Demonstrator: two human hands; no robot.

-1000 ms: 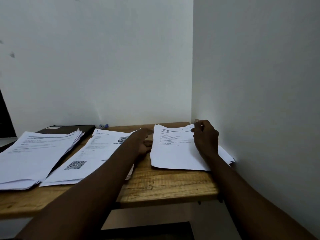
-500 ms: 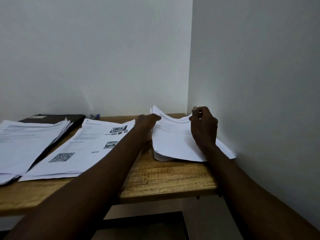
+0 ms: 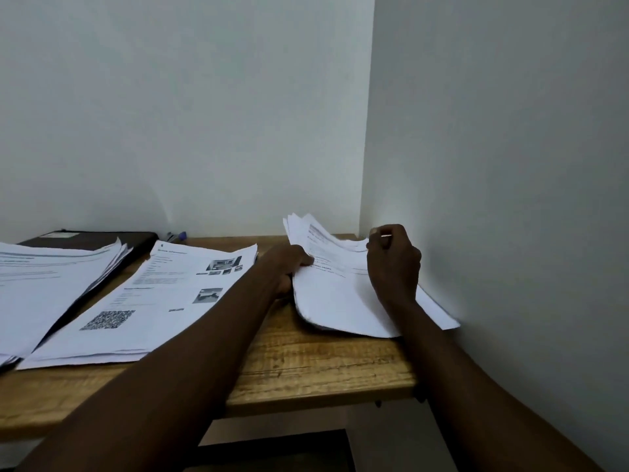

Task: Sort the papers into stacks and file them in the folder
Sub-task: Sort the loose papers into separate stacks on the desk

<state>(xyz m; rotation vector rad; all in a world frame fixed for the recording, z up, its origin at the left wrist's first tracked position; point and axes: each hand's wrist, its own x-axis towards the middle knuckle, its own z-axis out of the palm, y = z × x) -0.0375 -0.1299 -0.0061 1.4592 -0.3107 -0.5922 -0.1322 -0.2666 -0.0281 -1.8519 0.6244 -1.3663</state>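
The white printed paper stack (image 3: 337,294) between the hands now lifts higher at its far edge. The left hand (image 3: 289,267) and right hand (image 3: 393,264) both grip it on the wooden desk (image 3: 323,366) in a white-walled corner. Three stacks lie in all; the dark folder (image 3: 102,240) is far left of the hands.

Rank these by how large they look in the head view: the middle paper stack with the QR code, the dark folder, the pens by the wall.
1. Middle paper stack, clearly the largest.
2. Dark folder: papers cover much of it and it lies farther away, so its true size is unsure.
3. Pens, the smallest, only tips showing.
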